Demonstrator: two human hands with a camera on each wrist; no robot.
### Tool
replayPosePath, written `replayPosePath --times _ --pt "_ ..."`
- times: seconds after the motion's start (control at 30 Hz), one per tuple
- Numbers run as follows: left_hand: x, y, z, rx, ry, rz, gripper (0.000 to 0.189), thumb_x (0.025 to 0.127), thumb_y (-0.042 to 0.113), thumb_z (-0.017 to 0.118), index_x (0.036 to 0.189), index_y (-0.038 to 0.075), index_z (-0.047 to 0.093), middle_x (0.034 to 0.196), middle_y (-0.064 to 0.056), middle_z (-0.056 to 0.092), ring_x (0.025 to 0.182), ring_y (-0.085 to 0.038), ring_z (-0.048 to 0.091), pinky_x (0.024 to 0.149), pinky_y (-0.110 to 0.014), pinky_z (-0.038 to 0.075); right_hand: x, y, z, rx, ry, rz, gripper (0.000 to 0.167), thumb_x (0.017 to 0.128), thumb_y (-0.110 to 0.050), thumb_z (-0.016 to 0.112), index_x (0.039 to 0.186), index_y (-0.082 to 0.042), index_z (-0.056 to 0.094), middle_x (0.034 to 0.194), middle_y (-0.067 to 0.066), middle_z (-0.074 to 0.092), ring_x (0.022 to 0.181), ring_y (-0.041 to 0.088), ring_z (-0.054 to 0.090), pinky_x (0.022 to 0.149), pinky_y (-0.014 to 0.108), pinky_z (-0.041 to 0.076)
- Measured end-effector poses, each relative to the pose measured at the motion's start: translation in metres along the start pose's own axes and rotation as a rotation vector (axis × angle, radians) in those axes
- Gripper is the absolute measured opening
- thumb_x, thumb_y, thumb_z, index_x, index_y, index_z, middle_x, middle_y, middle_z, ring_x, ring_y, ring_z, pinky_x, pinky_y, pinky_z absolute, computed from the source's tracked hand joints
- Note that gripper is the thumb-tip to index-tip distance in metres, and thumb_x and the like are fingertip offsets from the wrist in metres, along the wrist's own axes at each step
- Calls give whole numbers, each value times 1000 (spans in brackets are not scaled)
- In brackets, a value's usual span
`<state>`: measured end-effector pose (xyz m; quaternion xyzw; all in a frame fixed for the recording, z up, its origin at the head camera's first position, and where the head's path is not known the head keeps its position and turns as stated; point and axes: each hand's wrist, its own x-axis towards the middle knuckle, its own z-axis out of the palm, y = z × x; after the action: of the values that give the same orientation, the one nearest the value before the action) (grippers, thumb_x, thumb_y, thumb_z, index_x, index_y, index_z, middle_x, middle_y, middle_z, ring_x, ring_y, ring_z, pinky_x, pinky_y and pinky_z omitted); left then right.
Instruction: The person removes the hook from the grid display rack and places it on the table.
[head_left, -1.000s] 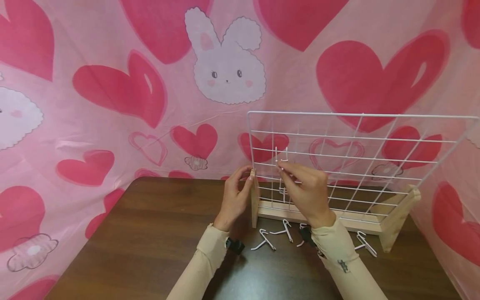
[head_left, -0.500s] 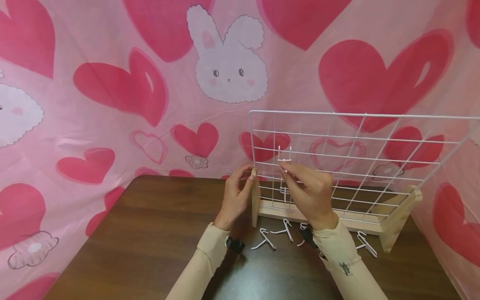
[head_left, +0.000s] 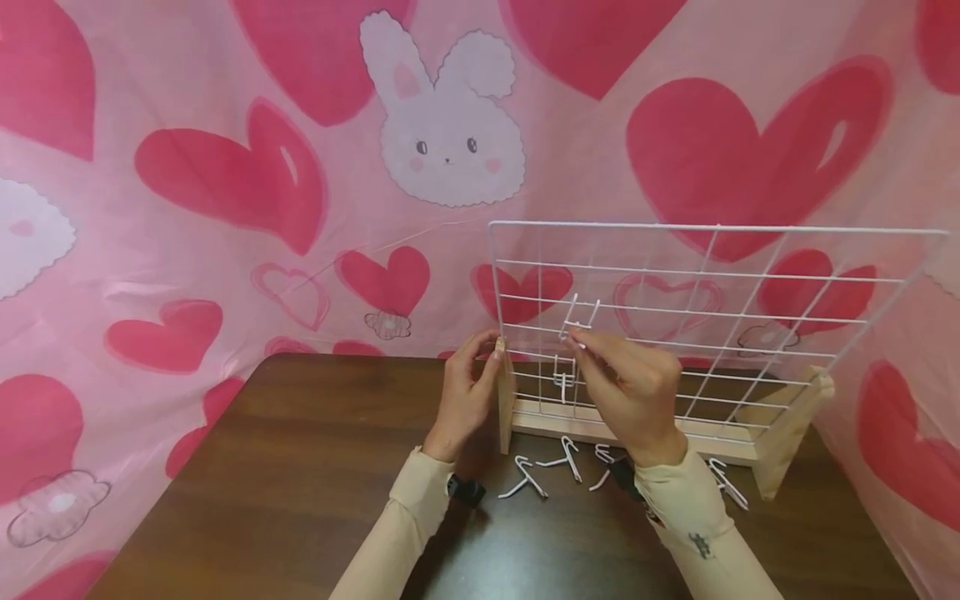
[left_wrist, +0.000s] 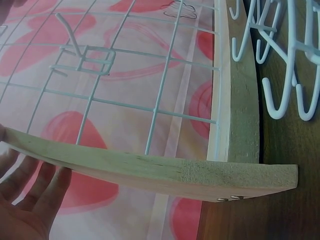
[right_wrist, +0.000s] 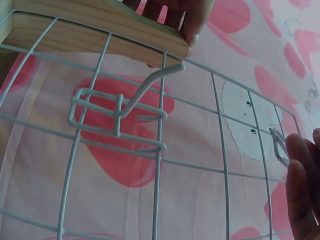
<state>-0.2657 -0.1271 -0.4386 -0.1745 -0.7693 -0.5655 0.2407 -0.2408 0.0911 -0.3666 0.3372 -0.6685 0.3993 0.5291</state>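
Observation:
My right hand (head_left: pixel 637 392) pinches a white wire hook (head_left: pixel 577 324) between thumb and fingertips. Two prongs of this hook point up, in front of the left part of a white wire grid (head_left: pixel 712 227); whether it touches the wires I cannot tell. My left hand (head_left: pixel 459 400) grips the upper end of the grid's left wooden side panel (head_left: pixel 505 408), its fingers behind the edge in the left wrist view. Lower on the grid hangs another white hook (right_wrist: pixel 118 114), with its arm sticking out, also seen in the left wrist view.
Several loose white hooks (head_left: pixel 528 479) lie on the dark wooden table (head_left: pixel 300 483) before the stand, one partly behind my right sleeve. A wooden base bar (head_left: pixel 551 423) and right side panel (head_left: pixel 791 429) support the grid. A pink heart-print cloth (head_left: pixel 225 50) hangs behind.
My right hand has shifted a little to the right along the grid with its hook, and the hook's prongs now lean to the right. My left hand keeps its place on the panel.

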Motion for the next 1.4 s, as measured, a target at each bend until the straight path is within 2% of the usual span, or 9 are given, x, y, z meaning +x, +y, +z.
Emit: replayPosePath --times 0.2,0.4,0.47,0.57,0.7,0.9,1.0,1.27,1.4 --pt "-1 2 -2 19 4 -10 30 104 11 60 132 2 66 122 -18 72 112 -32 71 86 -33 62 -1 0 -3 -18 -24 -22 34 102 -27 67 95 2 82 84 16 81 64 28 77 56 34 56" --pt "-1 2 0 12 -3 -6 29 104 12 60 132 7 66 123 -17 72 112 -32 72 87 -32 62 -4 2 -9 -45 -39 -31 31 102 -26 68 96 1 82 85 16 81 53 18 66 46 25 39" --pt "-1 2 0 6 -4 -5 29 104 12 60 133 6 66 123 -19 72 113 -32 71 88 -36 63 -6 2 -10 -49 -41 -34 31 102 -26 67 96 1 82 85 15 81 55 19 68 47 26 41" --pt "-2 2 -1 3 -5 -7 29 105 12 60 132 6 66 123 -22 71 113 -32 71 88 -42 63 -8 2 -12 -56 -43 -36 31 102 -27 67 97 -1 83 87 14 81 65 24 76 59 24 56" --pt "-1 2 -1 6 -6 2 29 104 11 60 133 6 66 124 -23 71 113 -33 71 87 -48 63 -10 3 -14 -62 -49 -35 33 102 -29 68 96 -1 83 88 14 82 72 30 79 79 23 61" --pt "-1 -1 0 21 2 25 28 104 12 60 131 5 66 122 -20 72 110 -31 71 84 -35 63 -14 3 -19 -78 -83 -45 37 103 -31 65 95 1 82 85 16 81 70 31 78 65 36 60" --pt "-1 -1 1 24 4 23 28 104 12 60 131 6 67 122 -16 72 111 -30 72 84 -31 62 -17 2 -21 -92 -100 -52 40 104 -33 64 95 2 82 84 15 81 69 30 78 65 36 60" --pt "-1 0 0 20 4 -3 29 104 14 61 132 8 67 123 -14 73 112 -29 71 86 -41 63 -24 3 -25 -76 -139 -100 38 105 -30 63 95 1 82 82 13 81 65 25 77 58 39 59" --pt "-1 0 -1 13 7 9 29 104 15 61 132 8 67 123 -15 73 112 -31 71 86 -43 63 -28 4 -26 -81 -154 -113 39 105 -31 62 94 1 82 82 13 81 66 26 77 59 39 59"
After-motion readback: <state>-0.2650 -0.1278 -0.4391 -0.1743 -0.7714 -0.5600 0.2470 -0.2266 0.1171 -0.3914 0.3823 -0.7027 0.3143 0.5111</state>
